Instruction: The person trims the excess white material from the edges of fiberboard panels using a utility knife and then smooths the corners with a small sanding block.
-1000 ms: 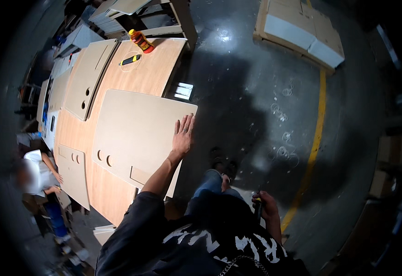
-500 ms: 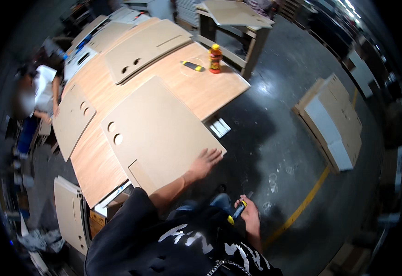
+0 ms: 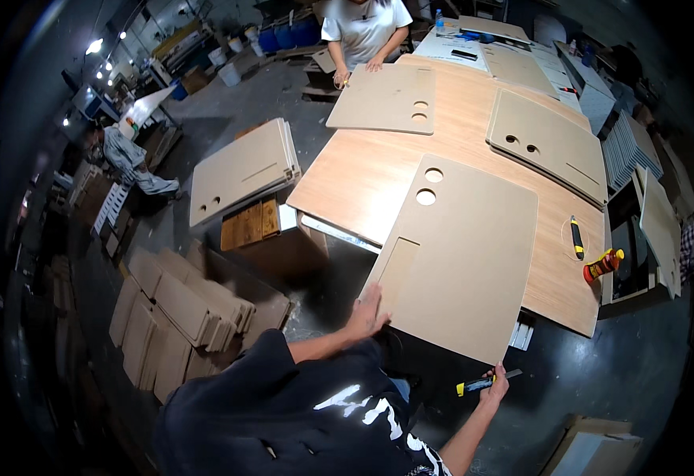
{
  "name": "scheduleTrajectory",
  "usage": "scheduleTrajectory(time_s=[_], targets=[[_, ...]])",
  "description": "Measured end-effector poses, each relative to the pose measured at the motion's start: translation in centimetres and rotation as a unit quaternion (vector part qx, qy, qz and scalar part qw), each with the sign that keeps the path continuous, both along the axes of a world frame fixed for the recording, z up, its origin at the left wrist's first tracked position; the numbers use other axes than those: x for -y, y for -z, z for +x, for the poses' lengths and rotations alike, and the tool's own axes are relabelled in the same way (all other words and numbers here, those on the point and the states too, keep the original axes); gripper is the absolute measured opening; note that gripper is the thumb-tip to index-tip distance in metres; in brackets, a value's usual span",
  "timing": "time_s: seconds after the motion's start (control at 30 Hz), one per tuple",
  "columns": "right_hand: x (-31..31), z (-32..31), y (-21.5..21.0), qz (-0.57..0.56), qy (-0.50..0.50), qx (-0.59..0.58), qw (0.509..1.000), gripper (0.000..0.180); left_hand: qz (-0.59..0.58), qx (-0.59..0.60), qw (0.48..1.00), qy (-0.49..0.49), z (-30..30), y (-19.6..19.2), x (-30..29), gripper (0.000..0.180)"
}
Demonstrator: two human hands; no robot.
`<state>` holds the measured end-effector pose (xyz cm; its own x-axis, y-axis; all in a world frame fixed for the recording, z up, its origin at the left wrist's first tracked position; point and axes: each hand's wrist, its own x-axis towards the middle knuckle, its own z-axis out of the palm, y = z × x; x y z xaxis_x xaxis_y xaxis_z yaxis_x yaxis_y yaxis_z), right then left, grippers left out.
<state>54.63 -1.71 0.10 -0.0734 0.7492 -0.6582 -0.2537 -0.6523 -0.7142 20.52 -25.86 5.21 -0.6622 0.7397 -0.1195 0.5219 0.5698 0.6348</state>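
A large tan board (image 3: 466,254) with two round holes and a rectangular slot lies on the wood-grain tabletop (image 3: 323,186), its near end jutting past the table edge. My left hand (image 3: 365,315) rests by the board's near left edge, below the slot, fingers stretched out and apart. At the near right corner, my right hand (image 3: 495,386) is closed round a black-and-yellow utility knife (image 3: 474,385). Its blade points to the right. Whether the right fingers also touch the corner, I cannot tell.
Across the table a person in white (image 3: 367,36) handles a similar board (image 3: 386,99). To the right are stacked boards (image 3: 549,143), another utility knife (image 3: 576,238) and a red-and-yellow bottle (image 3: 603,266). Board piles (image 3: 180,305) stand on the floor at left.
My view has swung left. My left hand has gone from the board's near right corner to its near left edge. My right hand, still holding the knife, has risen to the right corner.
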Motion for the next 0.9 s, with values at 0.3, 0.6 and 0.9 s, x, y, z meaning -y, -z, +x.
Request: scheduleTrajectory(time_s=[0.3, 0.6, 0.9], targets=[[5.1, -1.3, -1.5, 0.003, 0.069, 0.096, 0.993, 0.017, 0.009, 0.543, 0.812, -0.215, -9.0, 0.7, 2.2, 0.026], [25.9, -10.3, -1.6, -0.017, 0.308, 0.001, 0.951, 0.017, -0.045, 0.464, 0.881, 0.087, -25.4, 1.8, -2.6, 0.024], [33.8, -37.6, -7.5, -0.106, 0.291, -0.012, 0.951, 0.035, 0.005, 0.072, 0.963, 0.261, -37.0, 1.3, -20.2, 0.043]])
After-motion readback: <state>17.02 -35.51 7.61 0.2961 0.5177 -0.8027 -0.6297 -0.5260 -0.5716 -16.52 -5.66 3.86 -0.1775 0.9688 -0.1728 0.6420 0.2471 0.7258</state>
